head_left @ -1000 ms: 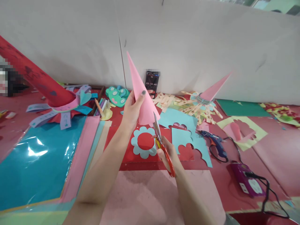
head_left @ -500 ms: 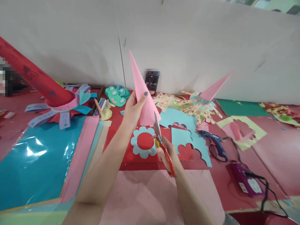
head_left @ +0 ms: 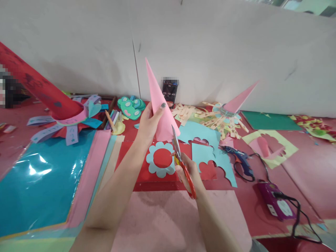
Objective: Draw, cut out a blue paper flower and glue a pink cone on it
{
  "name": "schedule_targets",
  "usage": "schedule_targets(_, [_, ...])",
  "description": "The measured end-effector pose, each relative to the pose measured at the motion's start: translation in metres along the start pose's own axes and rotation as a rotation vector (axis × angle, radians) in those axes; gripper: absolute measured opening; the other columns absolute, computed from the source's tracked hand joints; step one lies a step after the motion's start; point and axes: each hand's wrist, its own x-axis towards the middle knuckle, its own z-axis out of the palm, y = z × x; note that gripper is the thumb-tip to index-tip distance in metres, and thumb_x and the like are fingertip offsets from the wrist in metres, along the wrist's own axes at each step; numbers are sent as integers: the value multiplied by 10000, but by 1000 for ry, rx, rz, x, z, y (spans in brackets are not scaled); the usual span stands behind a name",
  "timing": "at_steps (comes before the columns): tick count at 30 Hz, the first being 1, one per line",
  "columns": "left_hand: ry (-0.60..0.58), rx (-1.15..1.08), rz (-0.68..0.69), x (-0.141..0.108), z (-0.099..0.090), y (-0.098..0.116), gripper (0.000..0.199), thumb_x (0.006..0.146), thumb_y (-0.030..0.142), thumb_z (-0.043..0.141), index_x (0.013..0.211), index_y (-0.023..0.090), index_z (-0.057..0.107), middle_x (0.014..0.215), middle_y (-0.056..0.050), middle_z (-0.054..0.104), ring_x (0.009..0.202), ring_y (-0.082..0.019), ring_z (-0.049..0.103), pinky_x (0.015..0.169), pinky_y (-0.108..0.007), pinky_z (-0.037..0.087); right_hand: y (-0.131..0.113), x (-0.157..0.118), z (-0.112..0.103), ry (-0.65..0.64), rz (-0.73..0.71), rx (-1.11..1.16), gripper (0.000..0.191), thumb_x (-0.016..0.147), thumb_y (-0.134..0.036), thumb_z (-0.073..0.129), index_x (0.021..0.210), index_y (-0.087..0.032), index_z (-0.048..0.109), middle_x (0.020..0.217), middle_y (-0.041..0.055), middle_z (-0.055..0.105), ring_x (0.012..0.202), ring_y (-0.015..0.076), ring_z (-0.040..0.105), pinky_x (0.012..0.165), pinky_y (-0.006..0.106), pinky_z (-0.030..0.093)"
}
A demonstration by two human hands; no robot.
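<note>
A pink paper cone (head_left: 156, 94) stands tilted in the grip of my left hand (head_left: 151, 122), thumb across its front and point upward. My right hand (head_left: 190, 168) is closed around the handles of red-handled scissors (head_left: 187, 175). Their blades point up and lie against the cone's lower right edge; whether they cut into it, I cannot tell. Below the cone, a light blue scalloped paper ring (head_left: 154, 166) lies on a red paper sheet (head_left: 128, 164). Light blue paper offcuts (head_left: 202, 148) lie to the right of it.
A phone (head_left: 169, 91) showing a timer leans at the wall. A hot glue gun (head_left: 240, 159) and a purple power strip (head_left: 275, 201) with a black cord lie right. Finished paper cones (head_left: 243, 97) stand at the back right; a red one (head_left: 44, 85) stands left beside a blue glossy packet (head_left: 44, 182).
</note>
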Motion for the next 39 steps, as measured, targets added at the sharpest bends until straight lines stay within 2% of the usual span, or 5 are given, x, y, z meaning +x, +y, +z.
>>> schedule_targets(6, [2, 13, 5, 1, -1, -2, 308, 783, 458, 648, 941, 197, 603, 974, -57, 698, 859, -172, 662, 703, -253, 518, 1, 0, -1, -9, 7, -35, 583, 774, -659, 520, 1081, -165, 553, 642, -48, 352, 489, 67, 298, 403, 197, 268])
schedule_targets(12, [4, 12, -4, 0, -2, -1, 316, 777, 459, 655, 936, 191, 600, 954, -57, 694, 844, -171, 661, 685, -246, 518, -2, 0, 1, 13, 23, -3, 574, 762, -641, 552, 1079, -163, 572, 605, -55, 348, 473, 68, 294, 391, 194, 258])
schedule_targets(23, [-11, 15, 0, 1, -2, -1, 305, 786, 453, 645, 948, 198, 602, 974, -64, 691, 860, -181, 656, 697, -267, 519, -6, -1, -1, 37, 62, -96, 567, 771, -649, 525, 1041, -154, 588, 509, -75, 317, 429, 71, 272, 382, 208, 234])
schedule_targets(35, [-14, 27, 2, 2, -3, -1, 301, 786, 459, 641, 933, 198, 607, 953, -59, 682, 851, -177, 648, 708, -263, 504, -5, 0, -3, 16, 37, -162, 613, 754, -709, 496, 1009, -160, 591, 556, -57, 316, 477, 87, 280, 422, 225, 231])
schedule_targets(39, [11, 67, 11, 1, 0, -2, 354, 759, 479, 661, 942, 185, 591, 926, -58, 660, 814, -172, 635, 681, -261, 496, -3, 3, -2, 49, 8, -214, 550, 731, -658, 573, 955, -157, 606, 592, -47, 355, 516, 87, 270, 460, 225, 254])
